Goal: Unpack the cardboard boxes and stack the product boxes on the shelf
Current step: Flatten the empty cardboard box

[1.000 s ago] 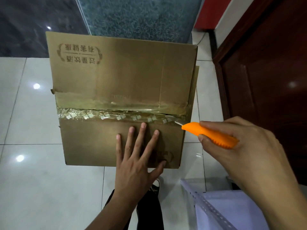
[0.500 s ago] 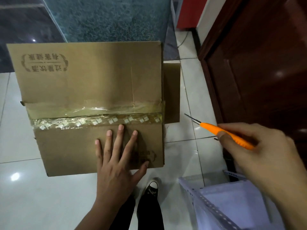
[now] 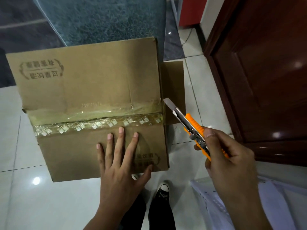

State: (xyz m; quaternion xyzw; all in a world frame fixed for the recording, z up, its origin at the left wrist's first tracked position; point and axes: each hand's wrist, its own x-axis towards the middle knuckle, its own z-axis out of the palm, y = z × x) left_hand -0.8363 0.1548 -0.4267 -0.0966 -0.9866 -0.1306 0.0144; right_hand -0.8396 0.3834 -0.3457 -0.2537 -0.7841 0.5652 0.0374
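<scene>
A closed brown cardboard box (image 3: 93, 90) stands on the tiled floor, its top seam sealed with shiny clear tape (image 3: 99, 125). My left hand (image 3: 121, 163) lies flat on the near flap with fingers spread, pressing it down. My right hand (image 3: 227, 156) grips an orange utility knife (image 3: 194, 128). Its long blade is extended and points up and left, the tip just off the box's right edge near the seam. A side flap (image 3: 174, 90) sticks out to the right of the box.
A dark red wooden door (image 3: 259, 77) stands at the right. A white shelf or rack (image 3: 232, 206) sits at the lower right. A teal carpet (image 3: 103, 19) lies behind the box. My shoes (image 3: 163, 191) show below it.
The knife left the right end of the seam, swung away to the right, and now stands with its blade out longer beside the box's right edge. My left hand stayed pressed on the flap.
</scene>
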